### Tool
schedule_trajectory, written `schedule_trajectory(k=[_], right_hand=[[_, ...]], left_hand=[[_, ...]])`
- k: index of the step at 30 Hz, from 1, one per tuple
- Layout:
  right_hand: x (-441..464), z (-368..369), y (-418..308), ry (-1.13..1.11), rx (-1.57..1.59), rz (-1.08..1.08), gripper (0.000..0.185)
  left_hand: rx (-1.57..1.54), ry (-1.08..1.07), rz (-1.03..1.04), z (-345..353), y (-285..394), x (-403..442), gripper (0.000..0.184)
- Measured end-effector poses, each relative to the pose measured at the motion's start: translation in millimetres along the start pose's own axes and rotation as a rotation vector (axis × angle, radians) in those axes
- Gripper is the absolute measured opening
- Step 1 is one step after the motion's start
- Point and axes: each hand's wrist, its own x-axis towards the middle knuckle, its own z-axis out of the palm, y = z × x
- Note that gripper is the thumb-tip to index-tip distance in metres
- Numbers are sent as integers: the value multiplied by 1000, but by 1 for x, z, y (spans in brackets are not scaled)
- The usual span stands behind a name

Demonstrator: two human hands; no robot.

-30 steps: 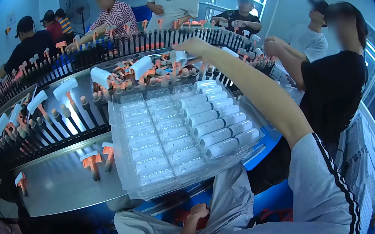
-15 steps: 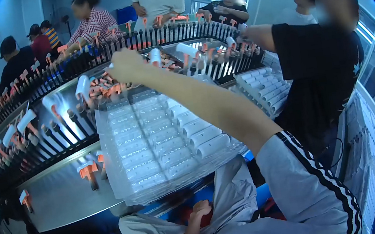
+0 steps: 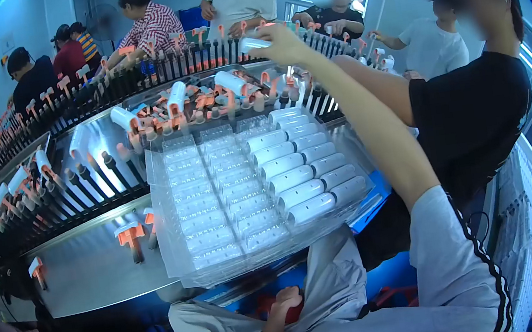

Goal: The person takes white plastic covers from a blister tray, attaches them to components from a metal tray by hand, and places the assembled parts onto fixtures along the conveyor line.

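My right hand (image 3: 282, 44) is raised beyond the far edge of the clear plastic tray (image 3: 209, 271), its fingers closed on a white cover (image 3: 254, 44). Rows of similar white covers (image 3: 300, 194) fill the right-hand columns of the tray; the left-hand columns show bare slots. Low in my lap, my left hand (image 3: 287, 299) rests with its fingers curled, and what they hold, if anything, is hidden. Orange holders bearing white covers (image 3: 230, 83) stand on black pegs behind the tray.
A loop of black pegs (image 3: 97, 181) curves around a metal table (image 3: 86, 283). Loose orange pieces (image 3: 203, 98) lie in its middle. A person in black (image 3: 466, 106) sits close at the right, and several others are around the far side. Stacked white trays (image 3: 515, 220) stand lower right.
My right hand moved from over the orange pieces on the left, half a second ago, to the right and farther away, and now has a white cover in it. My left hand stays in my lap.
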Motion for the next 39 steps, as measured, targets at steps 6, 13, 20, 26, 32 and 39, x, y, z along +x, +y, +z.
schedule_trajectory(k=[6, 13, 20, 26, 32, 39], right_hand=[[-9, 26, 31, -225, 257, -95, 42], [-19, 91, -39, -48, -143, -187, 34], [-23, 106, -89, 49, -263, -218, 75], [-91, 26, -110, -559, -105, -210, 43], [-108, 9, -66, -649, 113, -259, 59], [-106, 18, -60, -800, -44, -171, 67]], left_hand=[[2, 42, 26, 3, -4, 9, 36], [-1, -22, -20, 1, -9, 3, 36], [8, -8, -40, 7, -11, 10, 35], [58, -43, 0, 11, -9, 3, 34], [40, -68, -31, 10, -6, -1, 33], [60, 2, -5, 8, -5, 1, 32]])
